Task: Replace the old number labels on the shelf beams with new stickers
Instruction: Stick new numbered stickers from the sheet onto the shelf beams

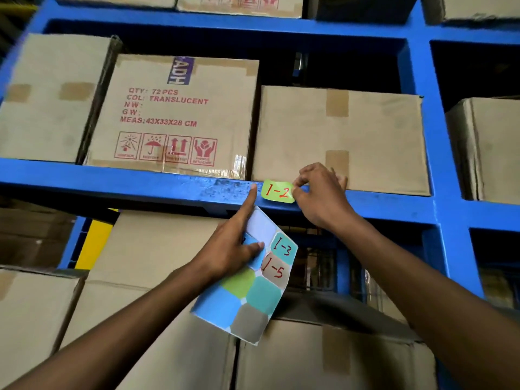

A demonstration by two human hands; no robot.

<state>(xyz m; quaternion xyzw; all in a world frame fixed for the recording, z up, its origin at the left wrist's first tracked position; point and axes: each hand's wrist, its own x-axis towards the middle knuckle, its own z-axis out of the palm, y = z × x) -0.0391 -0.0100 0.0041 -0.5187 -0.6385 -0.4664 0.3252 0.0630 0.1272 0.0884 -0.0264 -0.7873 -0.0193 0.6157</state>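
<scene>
A green sticker marked "1-2" in red lies against the front of the blue shelf beam. My right hand pinches its right edge between thumb and fingers. My left hand holds a sticker sheet just below the beam, thumb pressed on the sheet, index finger stretched up and touching the beam left of the sticker. The sheet carries coloured stickers; two read "1-3" and "1-5". A scuffed, pale patch marks the beam left of the sticker.
Cardboard boxes stand on the shelf above the beam, and more boxes fill the level below. A blue upright post rises at the right. A yellow panel shows at the lower left.
</scene>
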